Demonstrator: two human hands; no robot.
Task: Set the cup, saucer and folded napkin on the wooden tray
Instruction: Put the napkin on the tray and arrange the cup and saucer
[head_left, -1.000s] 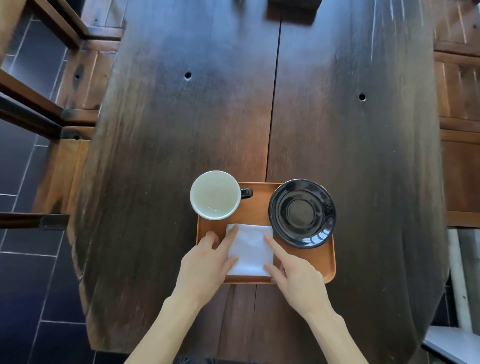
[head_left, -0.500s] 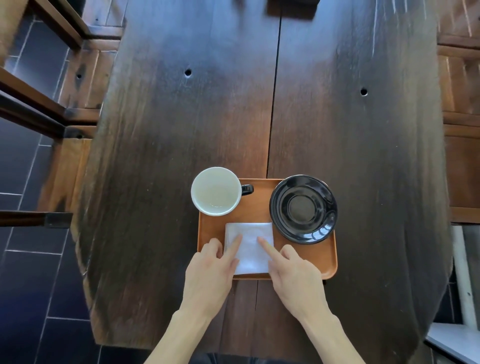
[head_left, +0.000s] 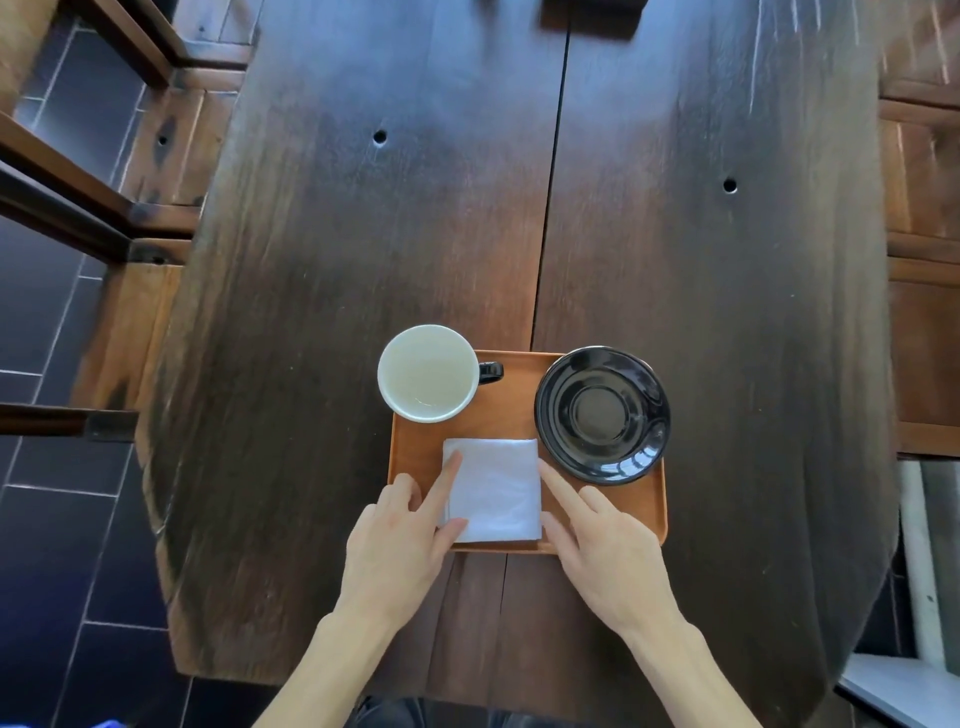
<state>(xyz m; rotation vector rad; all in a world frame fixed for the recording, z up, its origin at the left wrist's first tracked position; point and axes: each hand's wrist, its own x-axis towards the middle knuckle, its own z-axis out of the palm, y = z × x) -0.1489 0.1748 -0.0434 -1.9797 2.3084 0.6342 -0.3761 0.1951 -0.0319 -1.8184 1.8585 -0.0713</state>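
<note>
A wooden tray (head_left: 509, 421) lies near the table's front edge. On its far left corner stands a cup (head_left: 427, 372), white inside with a black handle pointing right. A glossy black saucer (head_left: 602, 414) rests on the tray's right side, overhanging the rim. A folded white napkin (head_left: 498, 486) lies flat at the tray's front middle. My left hand (head_left: 402, 540) has its forefinger on the napkin's left edge and its thumb at the near left corner. My right hand (head_left: 605, 545) touches the napkin's right edge with its forefinger. Neither hand grips anything.
The dark wooden table (head_left: 519, 208) stretches away beyond the tray, with a seam down its middle. Wooden chairs (head_left: 156, 156) stand at the left over dark floor tiles. Wooden seating (head_left: 924, 260) lines the right side.
My fingers have slid apart from the napkin's top to its left and right edges. The napkin sits slightly squarer on the tray. Cup and saucer have not moved.
</note>
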